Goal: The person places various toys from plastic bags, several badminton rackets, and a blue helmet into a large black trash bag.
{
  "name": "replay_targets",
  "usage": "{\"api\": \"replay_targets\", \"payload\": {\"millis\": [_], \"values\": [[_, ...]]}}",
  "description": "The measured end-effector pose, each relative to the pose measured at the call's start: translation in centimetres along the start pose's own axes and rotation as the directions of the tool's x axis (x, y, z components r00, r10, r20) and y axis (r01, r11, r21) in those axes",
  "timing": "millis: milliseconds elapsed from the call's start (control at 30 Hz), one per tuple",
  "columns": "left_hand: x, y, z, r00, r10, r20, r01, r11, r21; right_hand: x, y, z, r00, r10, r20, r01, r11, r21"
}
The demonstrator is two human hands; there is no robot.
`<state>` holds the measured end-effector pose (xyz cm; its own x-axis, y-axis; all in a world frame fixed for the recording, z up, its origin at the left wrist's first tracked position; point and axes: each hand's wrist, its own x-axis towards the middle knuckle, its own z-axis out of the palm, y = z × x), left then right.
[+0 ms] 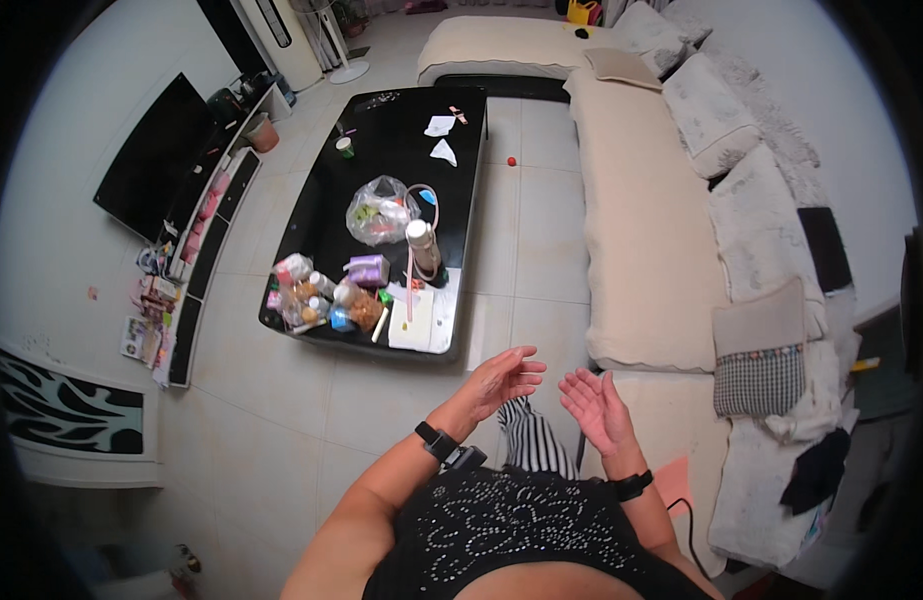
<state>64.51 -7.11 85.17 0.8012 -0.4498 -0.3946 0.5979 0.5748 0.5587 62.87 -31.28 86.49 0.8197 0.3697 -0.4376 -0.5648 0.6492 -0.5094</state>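
Note:
My left hand (505, 382) is raised in front of my body, fingers apart and nothing in it. Facing it, my right hand (598, 409) is held palm up and inward, also bare, with a gap between the two. Both wrists wear black straps. Beyond my left hand stands a black coffee table (319, 202). On its near end are a bottle with a strap (424, 251), a purple tissue pack (367, 270), a white pad (411, 319) and several bagged items (300, 296). A clear plastic bag (382, 211) lies farther back.
A sofa with a beige cover (649, 217) runs along the right, with cushions (759, 382) against its back. A small red ball (511, 161) lies on the tiled floor (274, 405). At left are a low TV cabinet (198, 315), a television (157, 157) and a waste bin (262, 133).

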Motion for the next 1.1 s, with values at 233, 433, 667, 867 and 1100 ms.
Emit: {"api": "replay_targets", "payload": {"millis": [233, 433, 667, 867, 1100], "values": [[12.3, 13.4, -0.4, 0.988, 0.082, -0.128, -0.100, 0.985, -0.139, 18.5, -12.7, 5.7, 0.997, 0.068, 0.041, -0.063, 0.991, -0.122], [27.0, 23.9, -3.5, 0.987, 0.090, -0.130, -0.120, 0.963, -0.242, 36.0, -22.7, 7.6, 0.996, 0.037, 0.087, -0.021, 0.985, -0.172], [47.3, 35.2, -5.7, 0.987, 0.123, -0.107, -0.149, 0.946, -0.288, 54.1, -33.5, 5.3, 0.992, 0.070, -0.107, -0.100, 0.948, -0.303], [59.8, 45.3, -6.6, 0.984, 0.057, -0.171, -0.100, 0.962, -0.255, 69.6, -40.6, 5.5, 0.978, 0.071, -0.195, -0.146, 0.904, -0.401], [73.6, 52.2, -12.0, 0.923, 0.061, -0.380, -0.211, 0.905, -0.368, 92.5, -47.3, 1.7, 0.964, 0.151, -0.220, -0.262, 0.693, -0.671]]}}
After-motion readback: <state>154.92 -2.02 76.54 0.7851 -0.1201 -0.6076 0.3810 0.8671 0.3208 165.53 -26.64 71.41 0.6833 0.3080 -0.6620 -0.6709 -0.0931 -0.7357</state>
